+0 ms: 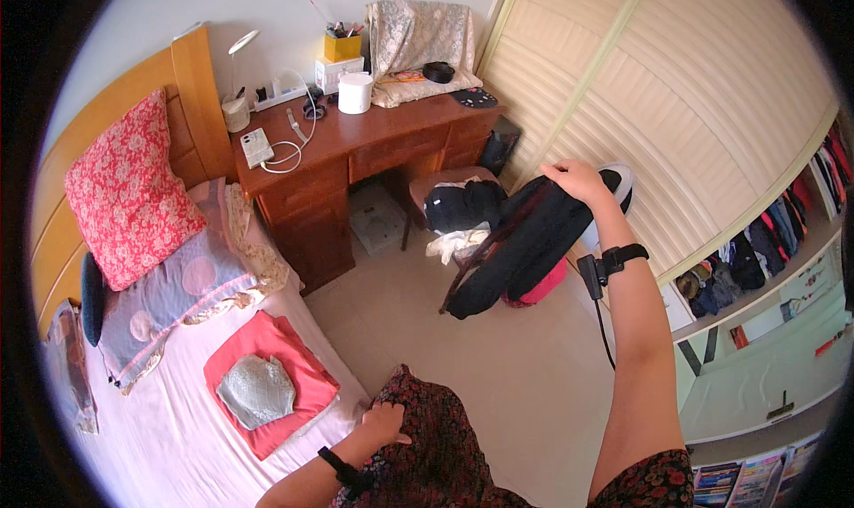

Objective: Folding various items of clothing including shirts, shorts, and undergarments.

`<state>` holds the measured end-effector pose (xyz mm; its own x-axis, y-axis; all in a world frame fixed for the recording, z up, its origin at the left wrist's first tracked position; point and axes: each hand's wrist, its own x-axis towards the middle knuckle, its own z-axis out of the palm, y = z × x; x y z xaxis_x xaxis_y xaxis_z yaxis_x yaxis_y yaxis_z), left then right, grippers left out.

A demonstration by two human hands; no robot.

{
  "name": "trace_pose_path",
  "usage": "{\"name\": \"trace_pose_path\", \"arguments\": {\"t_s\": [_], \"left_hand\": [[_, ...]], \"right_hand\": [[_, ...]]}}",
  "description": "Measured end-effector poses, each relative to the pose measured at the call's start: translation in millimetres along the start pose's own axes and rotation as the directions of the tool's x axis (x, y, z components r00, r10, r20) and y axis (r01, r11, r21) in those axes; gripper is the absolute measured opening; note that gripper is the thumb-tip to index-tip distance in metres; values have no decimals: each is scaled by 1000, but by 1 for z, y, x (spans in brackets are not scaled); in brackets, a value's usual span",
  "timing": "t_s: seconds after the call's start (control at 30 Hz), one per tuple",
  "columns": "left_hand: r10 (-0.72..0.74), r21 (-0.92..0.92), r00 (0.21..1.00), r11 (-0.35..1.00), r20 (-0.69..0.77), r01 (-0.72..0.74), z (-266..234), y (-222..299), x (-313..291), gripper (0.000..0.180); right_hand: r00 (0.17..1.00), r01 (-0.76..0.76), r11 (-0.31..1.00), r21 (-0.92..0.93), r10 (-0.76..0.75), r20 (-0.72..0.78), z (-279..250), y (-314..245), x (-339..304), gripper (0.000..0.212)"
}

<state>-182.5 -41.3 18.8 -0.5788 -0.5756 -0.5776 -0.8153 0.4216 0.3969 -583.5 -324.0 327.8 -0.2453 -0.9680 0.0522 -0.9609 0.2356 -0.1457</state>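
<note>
1. We see our right hand [578,181] raised in the upper right of centre, fingers curled together over the top of a dark garment [525,241] that hangs down and to the left from the grip.
2. Our left hand [384,422] sits low at the bottom centre, fingers bent and pressed onto a dark floral cloth [427,446] at the edge of the bed [169,437].
3. The dark garment hangs just in front of a chair [454,219] heaped with clothes, near the middle of the frame; a pink piece [538,287] shows under its lower end.
4. Open room: the pale floor [498,366] runs bare from the desk down to the bottom centre, between the bed edge on the left and our right forearm.
5. The wooden desk [374,148] stands in the upper centre, its left corner close to the bed's headboard [191,90]; the chair is half tucked under its right end.
6. Sliding closet doors [676,108] fill the upper right; at the far right edge an open section shows hanging clothes [756,241].
7. Containers: a yellow cup [342,45] on the desk holds pens; a white round tub [355,92] stands beside it, its contents hidden.
8. On the bed lies a folded red cloth [298,374] with a grey item [256,391] on top; a floral pillow [124,188] leans at the upper left.
</note>
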Motion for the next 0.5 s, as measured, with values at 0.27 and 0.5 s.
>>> {"name": "trace_pose_path", "arguments": {"t_s": [0.27,0.5], "left_hand": [[16,1,998,1000,-55,-16,-3,1,-6,76],[15,7,999,1000,-42,-15,-3,1,-10,78]], "right_hand": [[975,130,939,-317,-180,-132,11,-19,-33,35],[867,39,970,-240,-153,-475,-3,5,-28,20]]}}
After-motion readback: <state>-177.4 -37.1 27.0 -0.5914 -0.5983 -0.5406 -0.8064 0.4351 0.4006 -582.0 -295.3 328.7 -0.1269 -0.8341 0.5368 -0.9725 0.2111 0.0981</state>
